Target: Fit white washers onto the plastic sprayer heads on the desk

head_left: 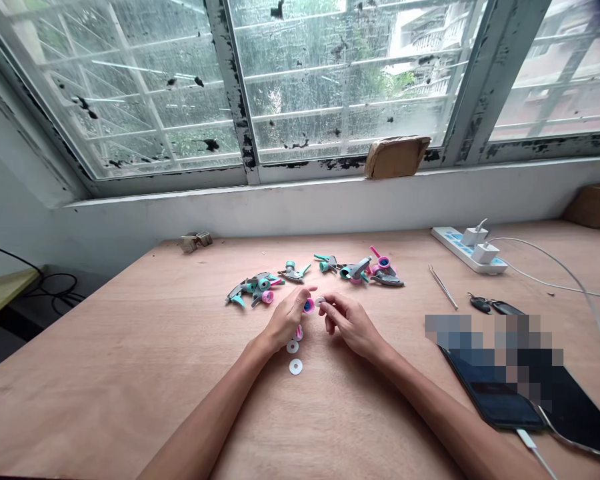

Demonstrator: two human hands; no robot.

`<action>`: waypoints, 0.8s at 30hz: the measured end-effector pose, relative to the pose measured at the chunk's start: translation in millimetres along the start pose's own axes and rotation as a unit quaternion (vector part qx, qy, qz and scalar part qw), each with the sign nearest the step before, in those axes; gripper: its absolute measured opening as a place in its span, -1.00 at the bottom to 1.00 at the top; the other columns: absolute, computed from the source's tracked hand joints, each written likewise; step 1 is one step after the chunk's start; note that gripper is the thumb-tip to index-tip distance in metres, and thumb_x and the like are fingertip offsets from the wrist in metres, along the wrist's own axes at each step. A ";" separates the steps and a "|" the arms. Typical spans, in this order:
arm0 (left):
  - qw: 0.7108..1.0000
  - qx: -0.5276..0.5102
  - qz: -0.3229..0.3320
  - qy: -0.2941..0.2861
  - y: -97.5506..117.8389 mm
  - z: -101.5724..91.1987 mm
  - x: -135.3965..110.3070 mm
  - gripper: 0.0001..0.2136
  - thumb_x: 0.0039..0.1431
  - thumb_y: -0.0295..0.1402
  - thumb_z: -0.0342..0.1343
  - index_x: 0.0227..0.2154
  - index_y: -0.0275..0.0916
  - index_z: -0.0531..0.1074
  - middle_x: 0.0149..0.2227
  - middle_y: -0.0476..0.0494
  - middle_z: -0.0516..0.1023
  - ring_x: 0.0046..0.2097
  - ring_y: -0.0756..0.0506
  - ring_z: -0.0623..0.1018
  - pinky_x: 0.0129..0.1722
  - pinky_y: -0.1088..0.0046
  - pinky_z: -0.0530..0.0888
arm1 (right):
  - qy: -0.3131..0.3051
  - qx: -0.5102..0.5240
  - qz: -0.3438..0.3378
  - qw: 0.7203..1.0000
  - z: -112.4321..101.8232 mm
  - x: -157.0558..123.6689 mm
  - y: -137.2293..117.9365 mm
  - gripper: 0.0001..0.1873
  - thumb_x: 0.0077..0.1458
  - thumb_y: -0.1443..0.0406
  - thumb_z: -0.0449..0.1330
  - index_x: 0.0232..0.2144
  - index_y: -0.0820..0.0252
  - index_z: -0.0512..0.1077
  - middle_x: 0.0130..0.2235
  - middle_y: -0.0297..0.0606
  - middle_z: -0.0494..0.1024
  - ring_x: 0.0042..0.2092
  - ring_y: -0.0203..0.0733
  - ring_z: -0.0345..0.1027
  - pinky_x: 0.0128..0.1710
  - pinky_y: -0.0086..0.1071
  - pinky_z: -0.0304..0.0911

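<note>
On a light-brown wooden tabletop [105, 360], my left hand [287, 316] curls around a plastic spray-trigger head with a round pink collar [309, 305], and at its three o'clock my right hand [347, 317] pinches a flat white ring-shaped washer [319, 302] between thumb and fingertip, just beside the collar. Loose white washers [295, 371] lie near my left hand at about six o'clock, and grey, teal and pink plastic spray heads [263, 285] sit from ten to one o'clock. A black phone [500, 397] lies at four o'clock.
</note>
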State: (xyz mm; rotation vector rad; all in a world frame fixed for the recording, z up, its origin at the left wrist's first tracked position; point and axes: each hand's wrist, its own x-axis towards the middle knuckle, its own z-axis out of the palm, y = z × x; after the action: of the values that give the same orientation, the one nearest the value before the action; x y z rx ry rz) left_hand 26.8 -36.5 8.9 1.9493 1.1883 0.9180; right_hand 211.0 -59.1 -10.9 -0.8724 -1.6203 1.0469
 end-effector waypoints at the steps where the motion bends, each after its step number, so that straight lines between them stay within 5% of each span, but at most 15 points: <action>1: 1.000 -0.003 0.003 -0.004 -0.5 0.1 0.2 -0.42 0.40 0.06 -0.31 0.17 -0.19 0.40 0.07 -0.21 0.52 0.14 -0.21 0.46 0.16 0.25 0.37 | -0.006 0.013 -0.002 1.000 0.7 0.0 0.8 -0.68 0.30 0.04 0.09 -0.19 0.17 0.41 -0.43 -0.38 0.43 -0.54 -0.34 0.31 -0.50 -0.43 0.25; 15: 0.998 0.039 0.030 -0.041 -6.6 2.9 3.0 -0.45 0.43 0.00 -0.34 0.05 -0.19 0.45 -0.02 -0.18 0.56 0.03 -0.16 0.51 0.07 0.31 0.41 | -0.025 0.019 -0.015 0.999 2.9 -1.3 -0.6 -0.70 0.27 0.08 0.14 -0.08 0.13 0.42 -0.33 -0.34 0.51 -0.53 -0.37 0.31 -0.53 -0.44 0.25; 24: 0.996 0.068 0.039 -0.048 -4.1 2.4 1.3 -0.46 0.43 0.00 -0.36 0.10 -0.14 0.42 -0.09 -0.12 0.55 -0.04 -0.14 0.52 0.02 0.33 0.41 | -0.015 0.004 0.001 1.000 3.8 -2.4 -0.8 -0.75 0.25 0.09 0.18 -0.31 0.13 0.30 -0.38 -0.39 0.50 -0.57 -0.39 0.26 -0.59 -0.47 0.18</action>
State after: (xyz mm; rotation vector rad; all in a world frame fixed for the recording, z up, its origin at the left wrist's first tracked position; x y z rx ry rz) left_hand 27.4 -34.3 4.5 2.1368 1.1533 0.7901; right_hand 208.0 -62.4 -11.5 -0.8574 -1.6393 1.0715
